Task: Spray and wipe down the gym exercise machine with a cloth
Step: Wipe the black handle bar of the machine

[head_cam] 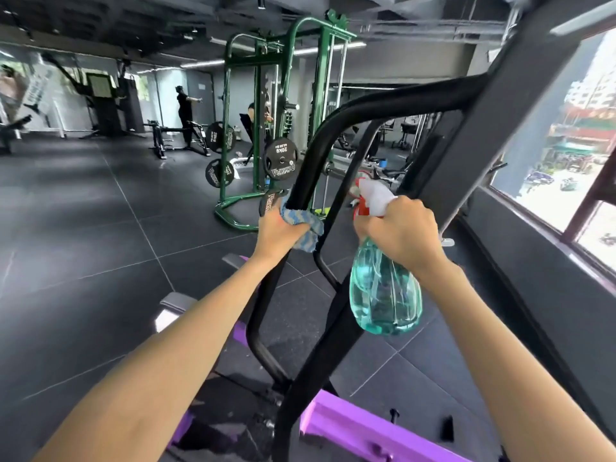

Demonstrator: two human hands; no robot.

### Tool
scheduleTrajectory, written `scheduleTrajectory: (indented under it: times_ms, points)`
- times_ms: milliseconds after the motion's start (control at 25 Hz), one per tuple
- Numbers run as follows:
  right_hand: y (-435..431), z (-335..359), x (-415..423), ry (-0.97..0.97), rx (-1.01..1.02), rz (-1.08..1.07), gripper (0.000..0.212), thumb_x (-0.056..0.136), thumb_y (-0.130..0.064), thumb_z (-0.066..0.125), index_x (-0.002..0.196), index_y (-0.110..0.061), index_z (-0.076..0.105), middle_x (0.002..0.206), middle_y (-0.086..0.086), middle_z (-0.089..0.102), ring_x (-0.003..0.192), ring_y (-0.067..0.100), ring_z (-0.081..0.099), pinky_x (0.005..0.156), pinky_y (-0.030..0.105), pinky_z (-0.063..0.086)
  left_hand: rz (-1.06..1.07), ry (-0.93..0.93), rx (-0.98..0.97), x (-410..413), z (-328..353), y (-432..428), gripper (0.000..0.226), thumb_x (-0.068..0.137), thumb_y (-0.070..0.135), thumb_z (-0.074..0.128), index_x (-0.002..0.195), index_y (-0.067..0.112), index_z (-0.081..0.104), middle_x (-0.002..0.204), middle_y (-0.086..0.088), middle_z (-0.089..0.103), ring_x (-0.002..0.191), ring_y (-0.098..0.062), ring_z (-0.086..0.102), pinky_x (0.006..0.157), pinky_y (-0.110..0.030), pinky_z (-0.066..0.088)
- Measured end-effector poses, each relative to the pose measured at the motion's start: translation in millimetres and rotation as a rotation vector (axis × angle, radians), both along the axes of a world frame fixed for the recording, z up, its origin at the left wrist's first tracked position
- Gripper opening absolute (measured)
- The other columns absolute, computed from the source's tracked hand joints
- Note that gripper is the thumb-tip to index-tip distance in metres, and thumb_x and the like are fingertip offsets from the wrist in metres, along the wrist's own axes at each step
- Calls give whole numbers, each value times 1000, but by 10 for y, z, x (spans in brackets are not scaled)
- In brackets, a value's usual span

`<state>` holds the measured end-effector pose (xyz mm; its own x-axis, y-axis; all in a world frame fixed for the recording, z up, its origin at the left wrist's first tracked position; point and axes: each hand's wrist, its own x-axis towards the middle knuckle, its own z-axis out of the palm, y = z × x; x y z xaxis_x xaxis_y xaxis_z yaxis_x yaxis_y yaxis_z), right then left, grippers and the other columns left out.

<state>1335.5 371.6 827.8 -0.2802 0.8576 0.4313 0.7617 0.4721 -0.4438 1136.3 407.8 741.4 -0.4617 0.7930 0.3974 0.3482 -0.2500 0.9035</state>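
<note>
The exercise machine's black tubular frame [336, 128] rises in front of me, with purple parts [346, 425] at its base. My left hand [278, 231] grips a blue-and-grey cloth [308, 228] wrapped around the left black bar. My right hand [405, 230] holds a spray bottle [383, 295] by its neck; the body is clear teal with liquid inside, and the white-and-red spray head [371, 195] points toward the frame. The bottle hangs just right of the inner bar.
A green power rack [266, 128] with black 20 kg plates [281, 160] stands behind the machine. Two people are at the back of the gym. Dark rubber floor tiles [100, 211] spread to the left. Windows [573, 145] line the right wall.
</note>
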Motion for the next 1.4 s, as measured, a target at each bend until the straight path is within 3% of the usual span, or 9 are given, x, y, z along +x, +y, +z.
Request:
scheduleTrajectory:
  times_ms: [160,320,480,560,680,800,960,1160,1400]
  points:
    - [-54,22,-32,-55,-9,-32,37,76,-23,67,53,-25,38,56,2,44,67,31,45,53,31,34,-75,-33,-16,-117,-328,-15,35,79,-8,62,110,6,60,64,11,66,59,5,60,62,-17,49]
    - [-53,17,-58,-111,-55,-102,32,74,-24,68,51,-20,45,54,2,42,62,27,42,52,32,32,-114,-50,-113,-332,-879,57,28,68,8,66,77,29,51,68,-11,68,70,-32,69,62,-54,56]
    - [-54,9,-84,-28,-88,-155,26,72,-22,70,61,-2,58,66,6,49,66,25,45,55,30,35,-135,-92,-259,-497,-1215,-24,35,69,0,66,75,30,49,75,-18,66,63,-29,60,55,-39,51]
    - [-47,19,-83,-29,-96,-158,25,73,-23,69,67,-1,61,69,7,52,68,25,48,57,31,37,-210,-84,-260,-491,-1190,4,30,61,11,68,75,31,50,80,-25,68,60,-29,55,54,-44,48]
    - [-48,30,-88,-44,-101,-180,30,74,-23,69,55,-6,52,61,4,47,63,24,45,53,30,35,-184,-84,-94,-301,-578,30,32,58,18,68,84,29,54,80,-16,70,62,-29,60,56,-37,50]
    - [-64,24,-106,-47,-98,-199,36,72,-20,69,48,-9,45,57,3,42,58,21,39,49,30,30,-124,67,79,1,355,89,36,74,0,71,104,12,54,81,4,64,65,-3,58,56,-4,42]
    - [-52,27,-112,-41,-101,-200,30,70,-20,68,51,-8,48,59,4,45,59,22,41,51,29,31,-27,175,223,179,861,155,38,75,3,76,108,2,58,85,3,59,66,-2,52,54,-1,39]
    - [-33,25,-109,-32,-115,-199,29,70,-21,69,54,-7,49,59,3,45,59,22,42,51,28,32,74,164,302,64,192,127,35,69,3,78,98,0,60,81,1,61,71,-16,58,60,-22,42]
    - [10,16,-92,-57,-118,-179,26,69,-24,68,70,3,66,64,6,50,62,23,45,53,29,35,123,75,106,-193,-928,48,31,69,-3,75,91,8,57,74,2,59,69,-21,56,60,-23,36]
